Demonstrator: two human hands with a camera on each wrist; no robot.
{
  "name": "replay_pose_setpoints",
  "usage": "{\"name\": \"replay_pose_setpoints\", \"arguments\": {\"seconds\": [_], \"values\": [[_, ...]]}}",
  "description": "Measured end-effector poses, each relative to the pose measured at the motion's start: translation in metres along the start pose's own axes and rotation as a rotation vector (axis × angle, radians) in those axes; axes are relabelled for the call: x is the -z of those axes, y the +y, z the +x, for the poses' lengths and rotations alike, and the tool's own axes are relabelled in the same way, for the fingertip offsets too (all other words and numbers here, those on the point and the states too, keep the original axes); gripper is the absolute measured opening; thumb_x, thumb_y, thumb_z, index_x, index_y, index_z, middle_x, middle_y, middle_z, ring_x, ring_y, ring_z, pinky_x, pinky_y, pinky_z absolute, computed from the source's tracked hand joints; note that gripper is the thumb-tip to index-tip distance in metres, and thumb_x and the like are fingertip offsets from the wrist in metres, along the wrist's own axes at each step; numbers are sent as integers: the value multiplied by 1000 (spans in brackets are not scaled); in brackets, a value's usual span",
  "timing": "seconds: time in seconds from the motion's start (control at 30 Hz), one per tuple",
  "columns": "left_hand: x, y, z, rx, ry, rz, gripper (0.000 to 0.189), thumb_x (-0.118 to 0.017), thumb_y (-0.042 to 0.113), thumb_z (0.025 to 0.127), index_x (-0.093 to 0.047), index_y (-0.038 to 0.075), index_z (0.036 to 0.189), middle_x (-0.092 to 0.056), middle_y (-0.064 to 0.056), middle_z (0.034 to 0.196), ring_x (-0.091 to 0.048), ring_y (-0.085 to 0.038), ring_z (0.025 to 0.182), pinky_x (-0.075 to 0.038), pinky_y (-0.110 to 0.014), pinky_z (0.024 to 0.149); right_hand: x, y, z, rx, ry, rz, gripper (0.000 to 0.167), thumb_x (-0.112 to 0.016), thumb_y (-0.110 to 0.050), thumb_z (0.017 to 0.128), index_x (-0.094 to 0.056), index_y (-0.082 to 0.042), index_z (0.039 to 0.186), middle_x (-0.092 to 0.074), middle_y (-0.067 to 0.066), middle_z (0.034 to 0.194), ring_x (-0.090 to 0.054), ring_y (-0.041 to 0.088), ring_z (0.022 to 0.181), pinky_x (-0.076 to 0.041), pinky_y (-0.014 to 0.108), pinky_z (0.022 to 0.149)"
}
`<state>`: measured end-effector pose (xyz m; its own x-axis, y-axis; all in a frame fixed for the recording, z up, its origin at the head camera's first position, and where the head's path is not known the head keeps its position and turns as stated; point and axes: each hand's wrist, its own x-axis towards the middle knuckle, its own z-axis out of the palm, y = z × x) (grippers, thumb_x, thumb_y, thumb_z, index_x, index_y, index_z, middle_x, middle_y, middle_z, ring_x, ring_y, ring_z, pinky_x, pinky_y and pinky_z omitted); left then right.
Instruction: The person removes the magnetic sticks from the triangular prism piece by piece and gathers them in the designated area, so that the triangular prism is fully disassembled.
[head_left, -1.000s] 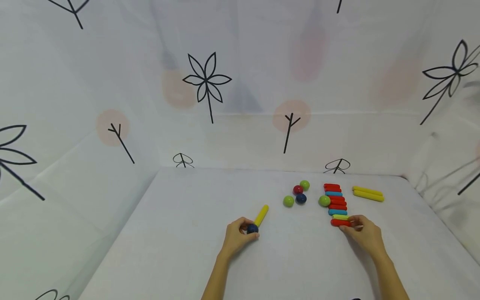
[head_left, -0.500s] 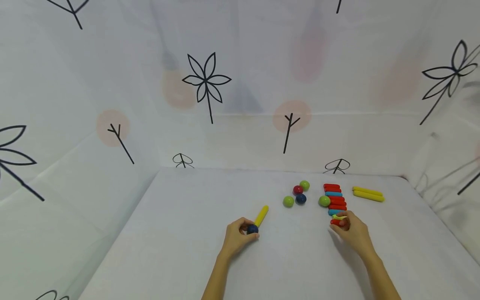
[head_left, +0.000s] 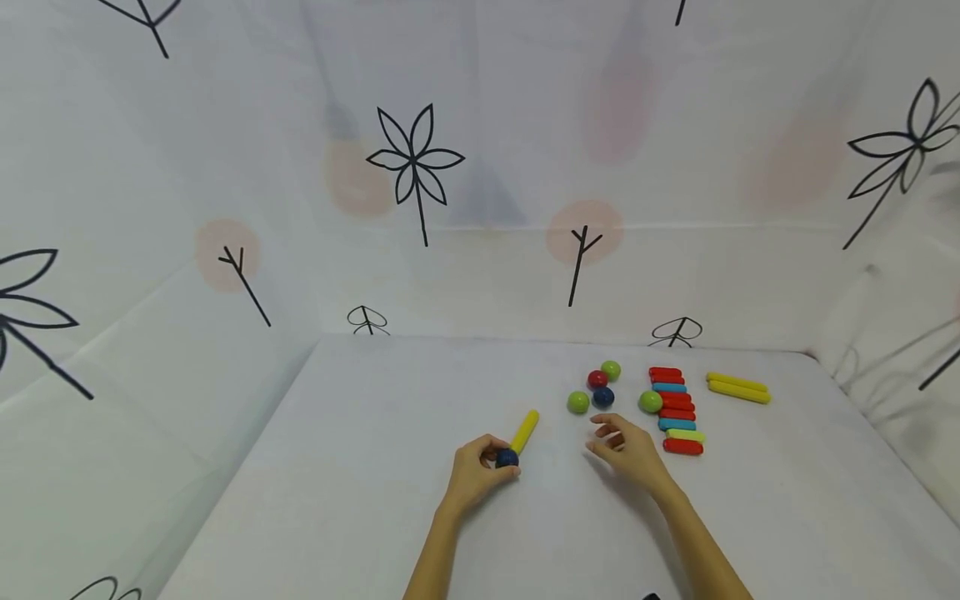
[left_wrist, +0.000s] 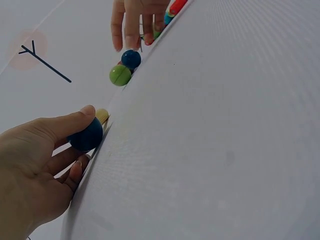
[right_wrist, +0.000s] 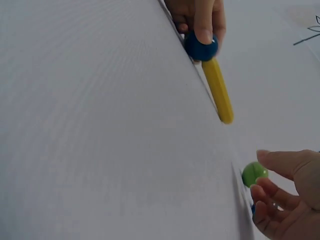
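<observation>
My left hand [head_left: 476,475] pinches a dark blue ball [head_left: 507,458] between thumb and fingers, low over the table. A yellow stick [head_left: 526,431] lies with one end at this ball and slants away from it; the right wrist view shows its length [right_wrist: 218,92]. My right hand [head_left: 632,452] holds nothing, its fingers loosely bent and apart. It hovers just in front of a cluster of balls: a green one [head_left: 578,402], a dark blue one [head_left: 603,397], a red one [head_left: 597,379] and another green one [head_left: 611,371] behind.
Right of the cluster, several short sticks in red, blue and yellow-green form a row, with a red stick [head_left: 682,447] nearest me. A green ball [head_left: 650,402] sits against the row's left side. Two long yellow sticks [head_left: 738,387] lie farther right. Patterned cloth [head_left: 480,275] hangs behind the table.
My right hand has let go of the red stick at the row's near end and moved left towards the balls. The left hand stays in place with the dark blue ball.
</observation>
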<state>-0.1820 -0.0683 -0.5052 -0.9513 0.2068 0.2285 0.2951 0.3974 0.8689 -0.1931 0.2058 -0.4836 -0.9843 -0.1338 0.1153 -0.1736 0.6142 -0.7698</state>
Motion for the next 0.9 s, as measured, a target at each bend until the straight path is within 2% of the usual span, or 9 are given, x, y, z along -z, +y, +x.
{"name": "replay_pose_setpoints", "arguments": {"seconds": [0.1, 0.23, 0.4, 0.47, 0.6, 0.7, 0.9], "values": [[0, 1, 0, 0, -5, 2, 33, -80, 17, 71, -67, 2, 97, -66, -6, 89, -55, -16, 77, -43, -20, 66, -12, -4, 7, 19, -32, -25, 46, -72, -15, 83, -55, -3, 124, -62, 13, 110, -59, 25, 93, -52, 37, 79], [0, -1, 1, -9, -21, 14, 32, -80, 18, 72, -68, 3, 97, -67, -6, 92, -56, -16, 80, -44, -21, 69, -26, -10, 15, 99, -75, -75, 53, -73, -17, 81, -53, -4, 129, -57, 16, 124, -56, 29, 101, -50, 45, 86], [1, -2, 1, -29, -50, 11, 32, -80, 18, 72, -69, 4, 98, -68, -7, 95, -58, -16, 83, -46, -23, 72, -38, -14, 25, 232, -122, -94, 57, -73, -22, 81, -52, -1, 130, -55, 19, 128, -51, 36, 112, -38, 55, 97], [1, -2, 1, -32, -60, 5, 31, -80, 17, 72, -69, 4, 98, -68, -7, 95, -59, -16, 83, -47, -23, 73, -43, -14, 28, 256, -136, -104, 55, -73, -25, 82, -54, -2, 128, -56, 17, 127, -48, 37, 117, -33, 57, 99], [2, -1, 1, -28, -72, 2, 32, -80, 16, 72, -69, 4, 99, -69, -8, 96, -59, -15, 84, -47, -23, 73, -48, -14, 33, 278, -121, -88, 48, -73, -24, 82, -59, 0, 121, -61, 15, 120, -54, 33, 112, -39, 50, 97], [1, -2, 1, -24, -73, 6, 32, -80, 16, 73, -69, 3, 100, -68, -8, 97, -59, -15, 84, -47, -23, 73, -50, -14, 34, 277, -92, -75, 44, -75, -22, 79, -63, 1, 114, -65, 13, 112, -59, 27, 102, -48, 42, 89], [1, -2, 1, -23, -62, 12, 33, -79, 19, 73, -69, 3, 101, -69, -9, 98, -60, -15, 84, -47, -23, 73, -48, -16, 29, 211, -62, -90, 42, -79, -25, 75, -66, -1, 106, -65, 6, 98, -54, 16, 85, -47, 34, 78]]}}
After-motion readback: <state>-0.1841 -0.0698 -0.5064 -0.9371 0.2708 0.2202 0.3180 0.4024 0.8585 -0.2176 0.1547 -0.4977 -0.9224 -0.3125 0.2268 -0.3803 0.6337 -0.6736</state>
